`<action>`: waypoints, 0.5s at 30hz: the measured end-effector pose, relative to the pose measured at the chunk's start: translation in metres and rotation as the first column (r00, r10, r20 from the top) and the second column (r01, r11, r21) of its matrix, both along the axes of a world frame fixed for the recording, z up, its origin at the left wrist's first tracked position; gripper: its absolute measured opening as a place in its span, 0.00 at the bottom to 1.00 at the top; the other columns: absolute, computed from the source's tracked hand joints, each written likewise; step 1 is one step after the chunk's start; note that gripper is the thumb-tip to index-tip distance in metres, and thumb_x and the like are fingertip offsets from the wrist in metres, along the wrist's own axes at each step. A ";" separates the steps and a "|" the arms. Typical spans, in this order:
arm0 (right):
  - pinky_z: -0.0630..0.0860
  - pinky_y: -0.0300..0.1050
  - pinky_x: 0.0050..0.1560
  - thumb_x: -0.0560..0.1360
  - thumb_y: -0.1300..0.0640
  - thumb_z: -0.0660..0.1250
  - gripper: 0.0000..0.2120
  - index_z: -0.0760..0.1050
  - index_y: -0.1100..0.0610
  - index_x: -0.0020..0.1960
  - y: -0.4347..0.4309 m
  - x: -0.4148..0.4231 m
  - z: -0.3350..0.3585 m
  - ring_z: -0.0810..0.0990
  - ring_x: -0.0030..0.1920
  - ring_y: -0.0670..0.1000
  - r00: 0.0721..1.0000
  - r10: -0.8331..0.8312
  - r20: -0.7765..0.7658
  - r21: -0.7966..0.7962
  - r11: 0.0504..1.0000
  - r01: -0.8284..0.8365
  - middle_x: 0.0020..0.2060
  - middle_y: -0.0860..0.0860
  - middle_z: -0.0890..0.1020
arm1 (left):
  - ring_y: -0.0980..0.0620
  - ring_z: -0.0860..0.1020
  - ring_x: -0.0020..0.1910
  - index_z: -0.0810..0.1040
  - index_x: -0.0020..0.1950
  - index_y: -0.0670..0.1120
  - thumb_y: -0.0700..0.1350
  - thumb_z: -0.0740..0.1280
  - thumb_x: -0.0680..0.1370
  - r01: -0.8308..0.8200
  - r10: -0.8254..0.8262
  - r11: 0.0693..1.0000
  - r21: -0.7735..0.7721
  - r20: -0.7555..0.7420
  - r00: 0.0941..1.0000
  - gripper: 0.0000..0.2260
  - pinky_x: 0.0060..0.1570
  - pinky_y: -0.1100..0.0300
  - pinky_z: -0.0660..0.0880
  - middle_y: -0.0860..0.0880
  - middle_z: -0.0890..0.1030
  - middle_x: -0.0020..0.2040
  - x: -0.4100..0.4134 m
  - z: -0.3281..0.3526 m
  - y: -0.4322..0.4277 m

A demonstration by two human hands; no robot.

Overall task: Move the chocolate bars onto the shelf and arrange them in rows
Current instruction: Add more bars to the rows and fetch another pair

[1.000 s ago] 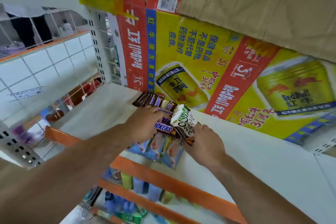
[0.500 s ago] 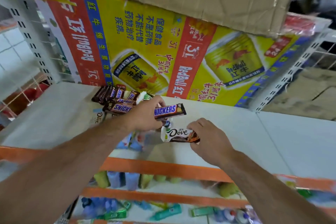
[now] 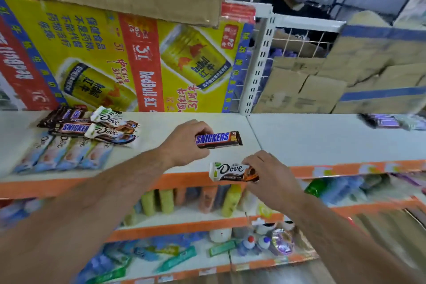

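A: Left hand (image 3: 184, 139), grip closed on one Snickers bar (image 3: 218, 139), label up and level above the bare white shelf (image 3: 322, 136). I judge I hold it flat so that it goes down label-out, in line with a row

B: And the right?

A: Right hand (image 3: 269, 175), grip pinching one Dove bar (image 3: 232, 171) by its far end, out past the shelf's orange front edge (image 3: 179, 180) and nearer me than the left grip. Held lengthwise, it reads as next in the queue

B: Counts?

A: Well to the left of the left grip, the laid stock (image 3: 87, 129): two white Dove bars lying across one visible Snickers bar, with several dark bars edge-on behind, too tightly packed to count. In front of these, four pale blue packs (image 3: 66, 152) side by side. Far to the right of the right grip, a blurred purple bundle (image 3: 387, 121), uncountable. In hand: two bars, one each
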State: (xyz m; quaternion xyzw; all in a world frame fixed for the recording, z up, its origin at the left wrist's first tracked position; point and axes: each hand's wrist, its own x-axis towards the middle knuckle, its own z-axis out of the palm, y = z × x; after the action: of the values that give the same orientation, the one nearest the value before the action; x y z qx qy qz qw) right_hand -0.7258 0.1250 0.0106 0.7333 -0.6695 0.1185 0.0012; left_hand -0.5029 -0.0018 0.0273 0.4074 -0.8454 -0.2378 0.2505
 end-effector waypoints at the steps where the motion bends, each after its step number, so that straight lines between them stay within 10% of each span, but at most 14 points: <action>1: 0.76 0.45 0.51 0.72 0.53 0.67 0.20 0.72 0.47 0.63 0.015 -0.018 0.001 0.72 0.58 0.48 1.000 -0.012 -0.004 0.007 1.000 0.012 0.57 0.45 0.73 | 0.57 0.75 0.44 0.78 0.52 0.53 0.43 0.75 0.67 0.003 -0.003 1.000 0.000 -0.014 1.000 0.16 0.45 0.62 0.72 0.53 0.76 0.47 -0.020 0.001 0.013; 10: 0.65 0.41 0.41 0.73 0.54 0.67 0.20 0.72 0.48 0.64 0.115 -0.160 0.015 0.73 0.58 0.51 0.988 -0.148 -0.035 0.007 0.989 0.149 0.56 0.47 0.74 | 0.60 0.77 0.44 0.78 0.51 0.53 0.44 0.77 0.64 0.105 -0.105 0.995 -0.001 -0.050 0.993 0.18 0.43 0.68 0.71 0.56 0.79 0.47 -0.180 0.009 0.083; 15: 0.75 0.45 0.45 0.73 0.53 0.68 0.20 0.71 0.47 0.64 0.143 -0.228 0.017 0.73 0.58 0.50 0.967 -0.255 0.018 0.005 0.967 0.255 0.57 0.45 0.73 | 0.59 0.77 0.45 0.78 0.51 0.54 0.46 0.77 0.65 0.196 -0.196 0.981 -0.012 -0.010 0.981 0.17 0.45 0.65 0.73 0.56 0.79 0.47 -0.264 0.010 0.086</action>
State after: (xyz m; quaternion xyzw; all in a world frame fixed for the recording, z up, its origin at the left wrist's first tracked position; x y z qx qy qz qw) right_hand -0.9540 0.2677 0.0281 0.6400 -0.7584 0.1231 0.0092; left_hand -0.7667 0.0844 0.0373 0.3195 -0.8814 -0.2587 0.2327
